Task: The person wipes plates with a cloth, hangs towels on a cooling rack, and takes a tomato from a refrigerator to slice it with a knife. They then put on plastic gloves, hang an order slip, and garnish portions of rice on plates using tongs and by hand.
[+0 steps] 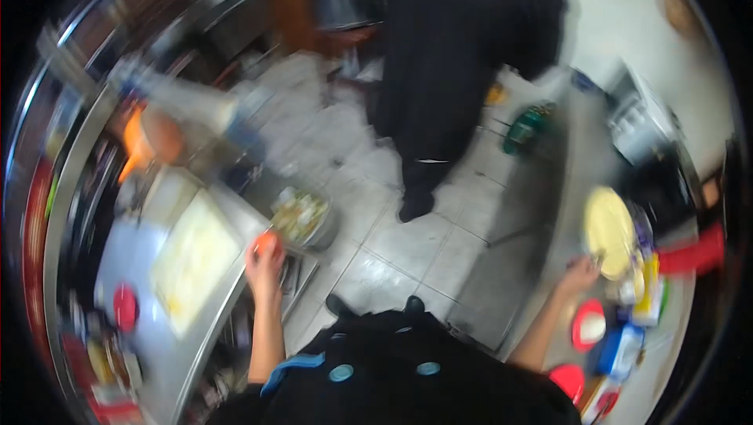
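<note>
My left hand (265,262) is closed around a round orange-red tomato (266,243), held beside the metal counter's edge. Just beyond it is a bin (323,230) of pale green and white vegetable scraps (296,213). On the counter to its left lies a whitish cutting board (196,260) with yellowish stains. My right hand (581,275) reaches over the right-hand counter, by the lower edge of a pale yellow oval thing (609,229). Its fingers look closed, but blur hides what they hold, if anything. Near that hand sits a red dish (587,326) with something white in it.
Ahead stands a person in dark clothes (447,56), bent towards the right. A green bottle-like object (527,128) is on the right. An orange object (141,143) stands on the left counter. Blue-and-white packaging (623,351) lies on the right counter. Tiled floor (376,276) runs between the counters.
</note>
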The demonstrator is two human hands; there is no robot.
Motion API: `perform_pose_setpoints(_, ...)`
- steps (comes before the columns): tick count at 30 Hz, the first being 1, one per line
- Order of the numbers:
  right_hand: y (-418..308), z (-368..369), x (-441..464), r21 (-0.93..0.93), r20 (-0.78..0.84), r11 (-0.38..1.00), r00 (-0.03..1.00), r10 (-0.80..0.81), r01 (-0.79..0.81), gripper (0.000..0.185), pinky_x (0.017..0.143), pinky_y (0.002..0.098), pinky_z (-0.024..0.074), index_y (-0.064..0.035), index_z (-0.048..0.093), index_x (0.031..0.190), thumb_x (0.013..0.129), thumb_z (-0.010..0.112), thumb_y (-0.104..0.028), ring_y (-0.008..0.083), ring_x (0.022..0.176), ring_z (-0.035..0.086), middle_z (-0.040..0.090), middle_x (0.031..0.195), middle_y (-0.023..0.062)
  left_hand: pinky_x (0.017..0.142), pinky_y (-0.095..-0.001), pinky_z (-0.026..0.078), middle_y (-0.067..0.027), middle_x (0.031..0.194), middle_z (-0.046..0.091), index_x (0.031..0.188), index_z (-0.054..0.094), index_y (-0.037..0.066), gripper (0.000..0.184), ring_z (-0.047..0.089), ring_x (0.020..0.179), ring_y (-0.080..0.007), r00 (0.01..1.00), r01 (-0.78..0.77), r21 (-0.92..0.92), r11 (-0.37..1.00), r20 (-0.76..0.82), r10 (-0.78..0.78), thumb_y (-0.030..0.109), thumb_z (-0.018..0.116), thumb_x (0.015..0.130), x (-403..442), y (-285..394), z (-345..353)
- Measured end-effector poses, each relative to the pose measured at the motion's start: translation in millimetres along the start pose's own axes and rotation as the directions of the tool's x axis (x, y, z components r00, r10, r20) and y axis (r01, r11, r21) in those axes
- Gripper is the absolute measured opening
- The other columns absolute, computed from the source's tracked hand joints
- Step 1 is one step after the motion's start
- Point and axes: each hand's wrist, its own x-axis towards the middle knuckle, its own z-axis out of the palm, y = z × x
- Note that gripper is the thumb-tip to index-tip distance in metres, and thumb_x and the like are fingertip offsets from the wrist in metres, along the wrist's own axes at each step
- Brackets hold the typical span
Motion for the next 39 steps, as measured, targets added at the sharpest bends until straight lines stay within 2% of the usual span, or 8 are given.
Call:
perform_pose_setpoints(3,11.2,31.5,-155.9,0.103,0.397,0.947,0.885,0.241,-0.304,0.011,0.038,0.0265,0.0358,-0.0048,0.046,0.08,0.089,0.042,-0.01,0.0125,0.045,0.045,0.048,0.061,0.0048,0.075,-0.0296,0.053,-0.0163,0.107,0.059,0.12,0.042,0.003,0.055,0.062,0.091,-0.0218,0.972,-0.067,0.07,0.995,-0.221,0.081,0.022,0.072,0.079,23.5,27.3,-57.3)
perform_pose_setpoints(6,1.2,66.5,-292.0,-0.243,0.7,0.692,0.37,0.61,-0.68,0.01,0.036,0.0255,0.036,-0.0029,0.051,0.086,0.086,0.042,-0.008,0.0133,0.043,0.045,0.048,0.062,0.0051,0.072,-0.0271,0.053,-0.0172,0.111,0.057,0.12,0.045,0.003,0.052,0.062,0.088,-0.0187,0.972,-0.097,0.162,0.982,-0.195,0.128,0.013,0.071,0.075,59.4,37.0,-120.2)
perform_pose_setpoints(8,-64.4,97.8,-352.4,-0.391,0.892,0.815,0.041,0.45,-0.427,0.024,0.045,0.0323,0.0445,0.0009,0.053,0.106,0.086,0.044,-0.008,0.0186,0.053,0.053,0.054,0.068,0.0104,0.071,-0.0284,0.054,-0.0151,0.108,0.056,0.117,0.052,0.006,0.05,0.062,0.087,-0.019,0.945,-0.22,0.507,0.834,-0.101,0.311,0.011,0.072,0.072,81.8,44.1,-145.3)
perform_pose_setpoints(10,-100.1,125.8,-400.3,0.009,0.987,0.991,-0.163,0.013,0.135,0.042,0.064,0.0412,0.0494,-0.0023,0.044,0.127,0.086,0.044,-0.008,0.0284,0.07,0.06,0.059,0.082,0.0175,0.072,-0.0295,0.054,-0.0141,0.104,0.056,0.116,0.055,0.008,0.049,0.062,0.086,-0.0202,0.923,-0.27,0.622,0.735,-0.051,0.381,0.01,0.072,0.07,102.5,47.1,-164.1)
perform_pose_setpoints(12,-156.4,150.3,-440.5,0.37,0.913,0.901,-0.27,-0.307,0.225,0.051,0.054,0.0365,0.0472,-0.0104,0.037,0.135,0.086,0.047,-0.006,0.0256,0.057,0.057,0.056,0.074,0.0148,0.072,-0.0306,0.055,-0.0131,0.1,0.055,0.114,0.058,0.009,0.048,0.062,0.085,-0.0213,0.899,-0.317,0.714,0.625,0.016,0.438,0.01,0.073,0.068,121.4,48.7,-178.3)
perform_pose_setpoints(17,-232.7,176.3,-518.2,0.466,0.808,0.817,-0.539,-0.238,0.339,0.053,0.064,0.0473,0.0492,-0.0114,0.035,0.137,0.085,0.049,-0.006,0.0403,0.073,0.059,0.057,0.092,0.0206,0.079,-0.0315,0.052,-0.0126,0.101,0.057,0.113,0.058,0.008,0.049,0.061,0.092,-0.0228,0.91,-0.347,0.711,0.612,0.097,0.403,0.008,0.073,0.066,135.6,53.3,-198.4)
perform_pose_setpoints(31,-228.4,219.1,-556.8,0.524,0.719,0.834,-0.614,-0.325,0.172,0.052,0.057,0.0458,0.0493,-0.014,0.038,0.136,0.087,0.049,-0.005,0.0382,0.062,0.058,0.055,0.081,0.0184,0.086,-0.0327,0.046,-0.012,0.109,0.058,0.111,0.058,0.004,0.044,0.056,0.1,-0.0253,0.88,-0.379,0.662,0.647,0.04,0.473,0.006,0.071,0.069,152.8,31.8,-201.5)
perform_pose_setpoints(39,-230.2,225.5,-556.8,0.4,0.715,0.904,-0.668,-0.206,0.15,0.042,0.074,0.0412,0.051,-0.0093,0.044,0.131,0.09,0.047,-0.007,0.0377,0.089,0.061,0.061,0.104,0.0224,0.089,-0.0323,0.043,-0.0128,0.109,0.058,0.111,0.058,0.003,0.044,0.055,0.1,-0.0257,0.88,-0.384,0.632,0.673,0.03,0.474,0.003,0.07,0.069,156.0,30.6,-200.1)
